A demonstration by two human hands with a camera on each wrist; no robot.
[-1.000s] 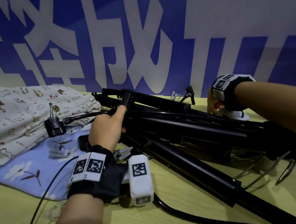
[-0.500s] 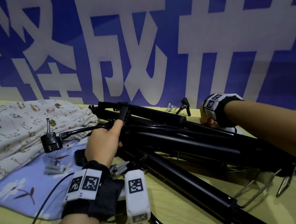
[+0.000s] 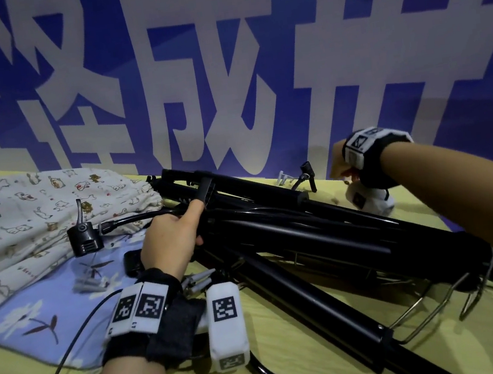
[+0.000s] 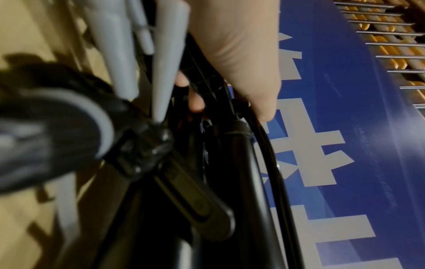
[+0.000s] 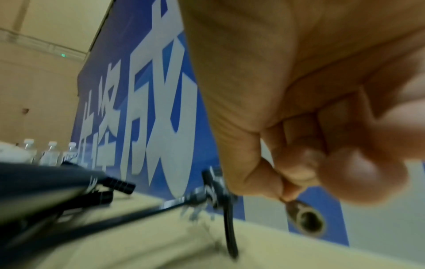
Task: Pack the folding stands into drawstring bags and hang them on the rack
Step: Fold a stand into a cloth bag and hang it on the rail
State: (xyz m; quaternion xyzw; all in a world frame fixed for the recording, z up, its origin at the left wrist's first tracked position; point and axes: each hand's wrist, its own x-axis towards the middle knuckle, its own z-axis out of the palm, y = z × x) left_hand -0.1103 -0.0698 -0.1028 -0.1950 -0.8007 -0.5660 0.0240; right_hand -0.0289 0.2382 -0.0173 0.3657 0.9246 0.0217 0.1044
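Gathering the folding stands (image 3: 291,228), head view: the black bundle lies across the yellow table (image 3: 292,353), the left hand (image 3: 169,241) curled round its upper end, the right hand (image 3: 341,166) raised beyond it. The patterned drawstring bags (image 3: 24,222) lie folded nearby; nothing is bagged yet, so a bag mouth must be opened next. Left wrist view: fingers (image 4: 195,102) wrap black tubes. Right wrist view: the right hand pinches a small metal eyelet (image 5: 308,222). The blue banner (image 3: 346,48) bears large white Chinese characters, including 成.
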